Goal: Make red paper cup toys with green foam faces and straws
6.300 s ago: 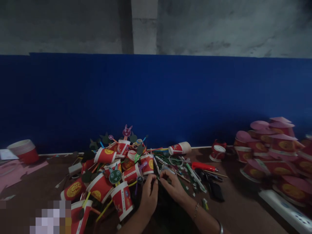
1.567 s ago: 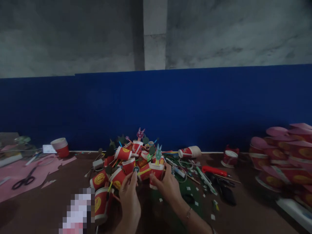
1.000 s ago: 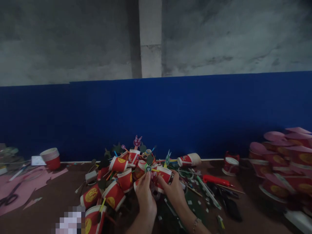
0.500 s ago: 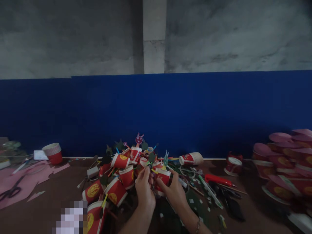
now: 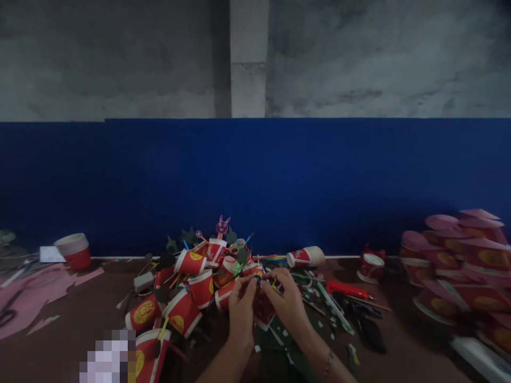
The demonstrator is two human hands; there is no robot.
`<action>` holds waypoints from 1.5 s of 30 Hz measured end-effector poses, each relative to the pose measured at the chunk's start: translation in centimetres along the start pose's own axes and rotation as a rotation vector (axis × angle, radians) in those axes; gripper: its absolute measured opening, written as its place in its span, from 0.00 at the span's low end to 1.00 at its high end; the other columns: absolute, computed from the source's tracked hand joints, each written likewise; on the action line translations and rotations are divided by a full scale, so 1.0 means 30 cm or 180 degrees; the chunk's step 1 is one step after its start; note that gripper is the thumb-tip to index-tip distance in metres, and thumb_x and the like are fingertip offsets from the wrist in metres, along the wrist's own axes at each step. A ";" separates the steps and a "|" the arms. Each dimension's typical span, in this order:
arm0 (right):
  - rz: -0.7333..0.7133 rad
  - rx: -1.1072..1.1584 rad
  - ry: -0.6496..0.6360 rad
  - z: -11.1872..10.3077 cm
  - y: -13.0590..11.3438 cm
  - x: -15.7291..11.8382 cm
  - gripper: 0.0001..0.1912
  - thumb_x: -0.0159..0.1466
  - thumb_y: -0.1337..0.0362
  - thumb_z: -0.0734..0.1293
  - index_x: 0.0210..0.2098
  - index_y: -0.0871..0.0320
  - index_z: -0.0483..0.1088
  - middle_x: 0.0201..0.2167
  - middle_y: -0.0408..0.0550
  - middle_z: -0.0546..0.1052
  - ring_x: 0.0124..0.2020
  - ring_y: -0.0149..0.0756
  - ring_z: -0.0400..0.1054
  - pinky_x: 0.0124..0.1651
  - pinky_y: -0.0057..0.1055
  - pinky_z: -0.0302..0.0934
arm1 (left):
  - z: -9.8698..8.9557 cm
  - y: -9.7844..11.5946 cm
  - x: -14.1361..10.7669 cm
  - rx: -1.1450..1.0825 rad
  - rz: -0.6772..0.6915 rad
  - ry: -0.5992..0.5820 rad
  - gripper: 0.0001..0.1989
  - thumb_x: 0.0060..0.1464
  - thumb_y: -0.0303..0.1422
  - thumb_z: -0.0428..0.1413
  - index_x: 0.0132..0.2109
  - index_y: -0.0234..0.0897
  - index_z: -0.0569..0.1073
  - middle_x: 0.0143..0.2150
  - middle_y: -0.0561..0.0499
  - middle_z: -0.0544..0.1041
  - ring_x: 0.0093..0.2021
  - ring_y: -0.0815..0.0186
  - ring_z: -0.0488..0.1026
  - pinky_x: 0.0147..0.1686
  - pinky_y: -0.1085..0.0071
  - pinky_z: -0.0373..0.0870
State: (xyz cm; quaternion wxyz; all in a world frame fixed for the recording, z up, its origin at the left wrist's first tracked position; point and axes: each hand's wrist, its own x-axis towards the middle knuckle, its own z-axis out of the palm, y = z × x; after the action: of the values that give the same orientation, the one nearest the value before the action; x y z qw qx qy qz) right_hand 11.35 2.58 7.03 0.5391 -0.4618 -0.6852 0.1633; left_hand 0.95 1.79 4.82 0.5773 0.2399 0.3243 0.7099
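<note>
Cup (image 5: 264, 313) beside right hand (image 5: 288, 304) slants, lower end toward foreground.

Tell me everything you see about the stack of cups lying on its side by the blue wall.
The stack of cups looks like paper: a printed red body at the left, pale nested rims at the right. It lies on the table beyond the right hand, untouched. Contact with the blue wall is unclear.
</note>
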 end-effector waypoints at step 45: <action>0.0762 -0.1249 -0.1626 -0.122 -0.030 0.017 0.07 0.61 0.62 0.61 0.33 0.58 0.69 0.22 0.44 0.74 0.24 0.33 0.66 0.27 0.26 0.49 | 0.018 0.079 -0.008 0.0104 0.0081 0.0074 0.19 0.37 0.38 0.66 0.35 0.34 0.71 0.25 0.54 0.75 0.24 0.70 0.71 0.27 0.75 0.67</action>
State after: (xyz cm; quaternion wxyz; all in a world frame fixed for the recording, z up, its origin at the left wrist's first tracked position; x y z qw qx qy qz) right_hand 14.21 1.53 9.31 0.2280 -0.5780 -0.7574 0.2009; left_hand -0.17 1.37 6.95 0.5604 0.2451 0.3394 0.7146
